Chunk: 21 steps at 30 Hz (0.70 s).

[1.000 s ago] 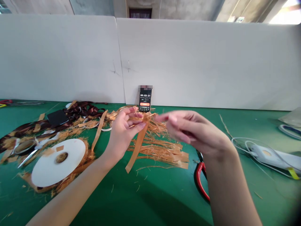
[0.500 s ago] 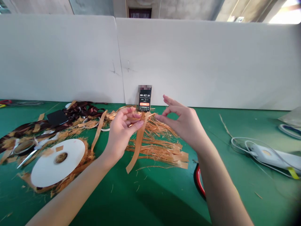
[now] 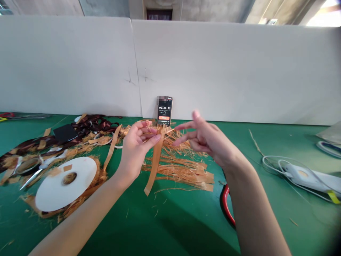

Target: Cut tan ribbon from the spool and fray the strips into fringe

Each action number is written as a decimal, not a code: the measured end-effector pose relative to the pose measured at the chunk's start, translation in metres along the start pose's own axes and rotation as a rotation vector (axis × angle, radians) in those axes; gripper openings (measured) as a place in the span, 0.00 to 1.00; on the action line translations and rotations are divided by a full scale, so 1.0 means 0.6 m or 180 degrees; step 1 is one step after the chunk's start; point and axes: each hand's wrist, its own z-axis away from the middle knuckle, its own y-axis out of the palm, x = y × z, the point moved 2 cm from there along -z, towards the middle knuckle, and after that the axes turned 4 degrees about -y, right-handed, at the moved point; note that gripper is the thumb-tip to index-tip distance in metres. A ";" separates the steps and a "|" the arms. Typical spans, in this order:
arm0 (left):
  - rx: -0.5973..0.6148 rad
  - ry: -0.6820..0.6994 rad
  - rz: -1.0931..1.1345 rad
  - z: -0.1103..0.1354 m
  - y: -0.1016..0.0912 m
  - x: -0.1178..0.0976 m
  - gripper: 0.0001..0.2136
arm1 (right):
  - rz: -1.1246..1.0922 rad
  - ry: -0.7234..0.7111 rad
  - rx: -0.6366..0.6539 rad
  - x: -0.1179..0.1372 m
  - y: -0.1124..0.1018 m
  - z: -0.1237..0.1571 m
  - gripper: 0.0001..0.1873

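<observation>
Holding tan ribbon strip point(image 3: 154, 163) in L hand point(image 3: 138, 145), pinched btwn thumb & fingers, over mid bench point(image 3: 149, 227), lower end hanging twd near edge. Holding R hand point(image 3: 206, 137) apart from L, fingers parted, just beside strip's upper end; can't tell if touching loose threads point(image 3: 168, 131) there. Can see frayed strips point(image 3: 183, 172) on bench nr R hand, solid ends twd R edge. Also phone point(image 3: 164, 113) at far edge, propped vs white panel point(image 3: 226, 71), timer on screen. Twd L edge, can see white spool point(image 3: 53, 193), & dark brown ribbon point(image 3: 102, 124) heaped by black pad point(image 3: 65, 133). Twd R edge, white power strip point(image 3: 305, 179) w/ cable; red handle point(image 3: 225, 204) partly hidden by R forearm point(image 3: 255, 209).
</observation>
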 end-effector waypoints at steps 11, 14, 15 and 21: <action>-0.0014 -0.0037 -0.0045 0.002 0.004 0.002 0.18 | -0.0626 -0.0559 0.0330 -0.001 -0.012 0.003 0.12; 0.0045 -0.0126 -0.0084 0.003 0.005 0.003 0.19 | -0.1104 -0.1065 -0.0256 0.003 -0.018 -0.001 0.11; 0.0066 -0.0165 -0.0096 0.004 0.006 0.004 0.19 | -0.1197 -0.1188 -0.0402 0.004 -0.018 -0.003 0.11; 0.0155 -0.0255 -0.0119 0.005 0.009 0.008 0.20 | -0.0705 -0.1808 -0.0818 0.001 -0.016 -0.011 0.13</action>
